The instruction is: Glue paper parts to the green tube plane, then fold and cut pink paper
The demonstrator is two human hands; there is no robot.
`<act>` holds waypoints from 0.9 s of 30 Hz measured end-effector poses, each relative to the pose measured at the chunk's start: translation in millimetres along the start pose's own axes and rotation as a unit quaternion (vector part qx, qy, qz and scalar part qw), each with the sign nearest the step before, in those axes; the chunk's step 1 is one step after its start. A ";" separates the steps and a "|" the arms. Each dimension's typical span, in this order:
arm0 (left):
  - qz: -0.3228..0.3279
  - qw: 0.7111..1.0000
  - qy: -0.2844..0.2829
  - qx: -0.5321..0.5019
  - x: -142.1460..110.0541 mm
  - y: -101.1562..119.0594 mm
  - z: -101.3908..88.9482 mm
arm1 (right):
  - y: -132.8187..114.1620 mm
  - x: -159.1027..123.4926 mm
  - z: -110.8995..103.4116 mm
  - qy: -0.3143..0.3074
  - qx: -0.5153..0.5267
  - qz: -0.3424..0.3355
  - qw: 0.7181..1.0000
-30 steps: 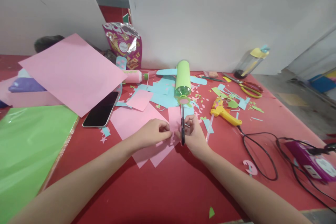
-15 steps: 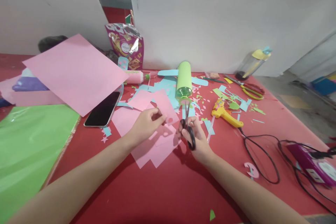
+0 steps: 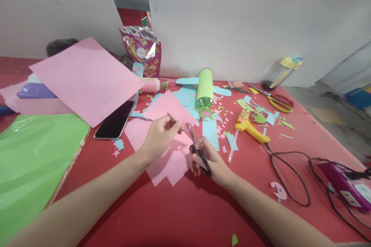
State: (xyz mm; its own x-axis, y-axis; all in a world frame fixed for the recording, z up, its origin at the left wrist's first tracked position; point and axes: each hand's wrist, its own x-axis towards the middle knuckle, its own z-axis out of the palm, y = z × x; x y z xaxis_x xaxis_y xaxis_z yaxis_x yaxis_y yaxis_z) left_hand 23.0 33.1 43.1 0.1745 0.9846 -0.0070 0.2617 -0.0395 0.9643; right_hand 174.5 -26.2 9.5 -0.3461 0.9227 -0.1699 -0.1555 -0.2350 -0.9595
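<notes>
My left hand is closed, with thumb and fingers pinching a piece of pink paper at its lower part. Black-handled scissors are in my right hand, with fingers in the loops. Their blades point up and left, a little apart, close to the paper's edge by my left fingertips. Under both hands lie several overlapping pink sheets. Just beyond, a green paper-wrapped bottle lies on its side, cap end towards me, with light blue paper strips at its sides.
A yellow glue gun lies at right, its cord running to a purple power strip. Paper scraps, pliers-like red and yellow handles and a clear bottle sit behind. Left are a phone, green sheet pack and snack bag.
My right hand has moved left and slightly down, bringing the scissors from upright to tilted left, near my left fingertips. The pink paper at my left hand has shifted and turned.
</notes>
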 end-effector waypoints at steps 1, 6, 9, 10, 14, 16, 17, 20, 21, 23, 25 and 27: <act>-0.001 1.000 -0.004 0.004 -0.8 0.1 0.9 | -0.2 0.1 0.2 0.002 -0.005 0.002 1.000; -0.012 1.000 -0.024 0.015 -5.0 2.0 6.2 | 0.7 0.8 0.6 0.013 -0.009 0.009 1.000; -0.017 0.999 -0.033 0.013 -7.2 2.3 8.6 | 1.7 1.6 0.0 0.019 -0.011 0.011 1.000; -0.020 0.999 -0.037 0.012 -7.8 2.1 9.3 | 2.1 1.8 -0.2 0.019 -0.011 0.009 1.000; -0.030 0.998 -0.050 0.010 -9.6 0.7 11.7 | 2.7 2.2 -1.1 0.009 -0.001 -0.011 1.000; -0.036 0.998 -0.054 0.010 -10.1 0.0 12.8 | 1.9 2.2 -1.0 0.004 0.002 -0.017 1.000; -0.039 0.998 -0.054 0.010 -10.2 -0.2 13.3 | 1.4 2.1 -0.8 0.003 0.002 -0.019 1.000; -0.044 0.998 -0.052 0.006 -10.5 -0.8 14.3 | 0.4 2.0 -0.2 0.001 -0.001 -0.014 1.000; -0.045 0.998 -0.051 0.005 -10.7 -0.9 14.5 | 0.6 2.0 -0.2 0.003 -0.002 -0.012 1.000; -0.045 0.998 -0.049 0.002 -11.2 -0.9 15.1 | 1.5 1.9 -0.3 0.004 -0.004 -0.010 1.000; -0.045 0.998 -0.048 0.001 -11.8 -0.5 15.7 | 2.7 1.7 -0.5 0.005 -0.003 -0.013 1.000; -0.045 0.998 -0.043 -0.001 -12.4 0.1 16.4 | 3.6 1.4 -0.6 0.004 0.002 -0.016 1.000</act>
State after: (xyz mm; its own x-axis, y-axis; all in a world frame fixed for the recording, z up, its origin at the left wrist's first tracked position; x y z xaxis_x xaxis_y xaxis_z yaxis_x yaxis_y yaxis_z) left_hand 36.5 18.1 39.0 0.2320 0.9657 -0.1166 0.2785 0.0489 0.9592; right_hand 174.0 -25.6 5.6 -0.3337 0.9322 -0.1403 -0.1704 -0.2060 -0.9636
